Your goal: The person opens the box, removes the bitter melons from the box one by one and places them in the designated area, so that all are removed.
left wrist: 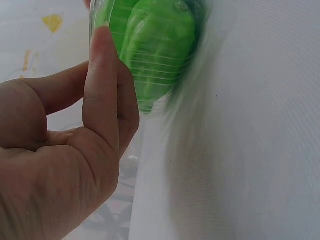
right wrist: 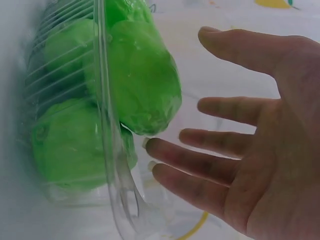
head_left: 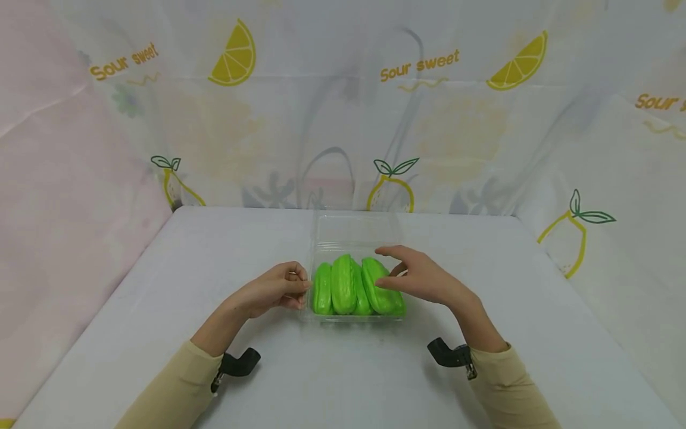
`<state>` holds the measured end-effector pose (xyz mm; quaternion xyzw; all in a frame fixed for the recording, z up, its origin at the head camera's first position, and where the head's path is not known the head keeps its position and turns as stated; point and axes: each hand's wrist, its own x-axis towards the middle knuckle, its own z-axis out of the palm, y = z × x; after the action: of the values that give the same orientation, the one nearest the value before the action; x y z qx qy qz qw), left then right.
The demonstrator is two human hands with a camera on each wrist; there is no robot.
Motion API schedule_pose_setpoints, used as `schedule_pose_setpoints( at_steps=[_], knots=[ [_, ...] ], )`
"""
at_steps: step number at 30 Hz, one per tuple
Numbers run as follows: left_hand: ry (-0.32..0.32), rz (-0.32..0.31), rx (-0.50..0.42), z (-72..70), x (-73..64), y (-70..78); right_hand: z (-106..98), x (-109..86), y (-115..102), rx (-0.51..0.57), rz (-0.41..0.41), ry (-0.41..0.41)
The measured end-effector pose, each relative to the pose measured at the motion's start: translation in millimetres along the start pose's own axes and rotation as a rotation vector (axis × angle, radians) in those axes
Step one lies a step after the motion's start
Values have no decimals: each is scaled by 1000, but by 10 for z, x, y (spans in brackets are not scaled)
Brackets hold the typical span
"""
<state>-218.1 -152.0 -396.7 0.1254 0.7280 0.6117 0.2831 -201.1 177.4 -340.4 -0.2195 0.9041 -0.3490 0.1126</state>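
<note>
From where I stand, in the head view, the clear box [head_left: 351, 319] sits at the centre of the frame on the white table [head_left: 348, 381], its one clear lid [head_left: 356, 227] laid back above it. By my reckoning the work is well along: all the green pieces [head_left: 344, 287] I can see lie inside the box, with none out on the table, while the lid is not down over them. I count at least four pieces, perhaps a fifth at the lower right, partly covered. Of two hands, the left hand [head_left: 276, 291], left of centre, has its fingers curled in and pinches the box's side; the right hand [head_left: 420, 277], right of centre, is loosely spread over the rightmost piece and grips nothing. The left wrist view shows that pinch at the upper left, with at least one piece plain through the ribbed wall. In the right wrist view, spread fingers fill the right side, apart from the box; at least three pieces show at left, one bulging past the rim.
</note>
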Motion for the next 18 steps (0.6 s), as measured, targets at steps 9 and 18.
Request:
schedule_pose_setpoints(
  at_steps=[9,18],
  knots=[
    [-8,12,7,-3,2,-17,84,12,-33,-56,-24,-38],
    [-2,6,9,-2,-10,-2,138,38,-54,-122,-18,-54]
  ],
)
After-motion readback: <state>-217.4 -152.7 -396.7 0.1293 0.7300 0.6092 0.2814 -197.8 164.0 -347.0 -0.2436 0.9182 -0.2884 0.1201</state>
